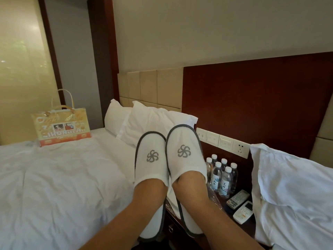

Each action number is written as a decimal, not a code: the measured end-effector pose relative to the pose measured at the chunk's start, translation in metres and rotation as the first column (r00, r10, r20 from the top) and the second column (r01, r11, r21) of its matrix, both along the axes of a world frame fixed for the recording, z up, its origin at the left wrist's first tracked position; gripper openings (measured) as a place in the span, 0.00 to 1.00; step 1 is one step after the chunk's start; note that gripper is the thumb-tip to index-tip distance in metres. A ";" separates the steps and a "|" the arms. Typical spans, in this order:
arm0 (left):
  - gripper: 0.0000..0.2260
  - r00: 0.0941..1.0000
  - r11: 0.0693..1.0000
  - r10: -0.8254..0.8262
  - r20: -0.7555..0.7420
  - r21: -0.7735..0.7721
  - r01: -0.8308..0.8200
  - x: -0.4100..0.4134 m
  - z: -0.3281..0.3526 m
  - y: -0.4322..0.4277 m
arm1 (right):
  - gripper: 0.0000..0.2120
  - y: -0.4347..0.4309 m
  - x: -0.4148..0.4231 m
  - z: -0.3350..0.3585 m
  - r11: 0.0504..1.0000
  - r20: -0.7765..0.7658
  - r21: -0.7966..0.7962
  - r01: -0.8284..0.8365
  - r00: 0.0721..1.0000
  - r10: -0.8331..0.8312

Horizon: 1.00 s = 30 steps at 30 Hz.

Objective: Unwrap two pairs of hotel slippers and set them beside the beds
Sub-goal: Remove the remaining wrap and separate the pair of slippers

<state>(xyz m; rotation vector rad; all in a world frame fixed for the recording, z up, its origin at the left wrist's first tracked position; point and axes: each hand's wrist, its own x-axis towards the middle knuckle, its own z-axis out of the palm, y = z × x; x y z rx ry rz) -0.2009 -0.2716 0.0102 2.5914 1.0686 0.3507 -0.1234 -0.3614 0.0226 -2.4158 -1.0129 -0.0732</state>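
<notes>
Two hands are slid inside a pair of white slippers, one each, so your fingers are hidden and I cannot tell whether they are curled or flat in there. Your left hand (150, 184) wears the left slipper (151, 165); your right hand (189, 181) wears the right slipper (184, 157). Both forearms run up from the bottom edge, side by side, wrists bare at the slipper openings, toes pointing up and away from you, logos facing you. The slippers touch along their inner edges and are held in the air, above the gap between the two beds, not set down yet.

Risks, as a guess: just beside your right wrist is the nightstand (225, 201) with a cluster of water bottles (221, 175), two remote controls (240, 204) and a bit of clear wrapper (215, 197). Swing right while lowering and you likely knock the bottles over. With your fingers buried, pulling out could flick a slipper onto the left bed (54, 177) instead of the floor. Only one pair shows; no second pair in view. A gift bag (62, 127) sits well apart on the left bed, so no concern there.
</notes>
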 end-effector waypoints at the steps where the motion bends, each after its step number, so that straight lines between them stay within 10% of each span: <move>1: 0.19 0.999 1.000 0.012 0.042 -0.014 -0.011 -0.001 -0.002 0.001 | 0.18 0.000 -0.001 -0.002 0.999 -0.027 0.046 -0.017 0.999 0.018; 8: 0.13 0.941 0.939 -0.295 0.166 -0.135 0.318 0.001 -0.020 0.007 | 0.10 0.004 -0.001 -0.003 0.973 -0.111 0.040 -0.226 0.967 0.229; 12: 0.06 0.952 0.992 -0.105 0.286 0.102 0.079 -0.005 -0.024 0.021 | 0.09 0.002 -0.018 -0.001 0.922 -0.159 0.154 -0.356 0.912 0.379; 16: 0.03 0.892 0.996 -0.059 0.448 -0.034 0.083 -0.010 -0.025 0.027 | 0.07 -0.011 -0.029 0.007 0.789 -0.176 0.277 -0.548 0.778 0.603; 19: 0.11 0.784 0.984 0.128 0.608 -0.177 -0.023 -0.012 -0.023 0.030 | 0.16 -0.029 -0.027 0.007 0.610 -0.033 0.707 -0.357 0.845 0.533; 21: 0.14 0.717 0.942 0.200 0.668 -0.333 0.048 -0.010 -0.020 0.026 | 0.16 -0.028 -0.016 0.001 0.477 -0.199 0.879 -0.008 0.903 0.381; 24: 0.12 0.698 0.868 0.208 0.686 -0.458 0.192 -0.006 -0.015 0.013 | 0.18 -0.017 0.005 -0.014 0.631 -0.648 0.703 0.328 0.661 0.379; 27: 0.13 0.729 0.847 0.134 0.671 -0.460 0.268 -0.004 -0.010 0.003 | 0.18 -0.009 0.006 -0.028 0.745 -0.745 0.646 0.166 0.353 0.566; 30: 0.13 0.737 0.746 0.138 0.661 -0.559 0.361 -0.006 -0.001 0.000 | 0.16 -0.003 0.011 -0.031 0.730 -0.709 0.675 0.109 0.372 0.599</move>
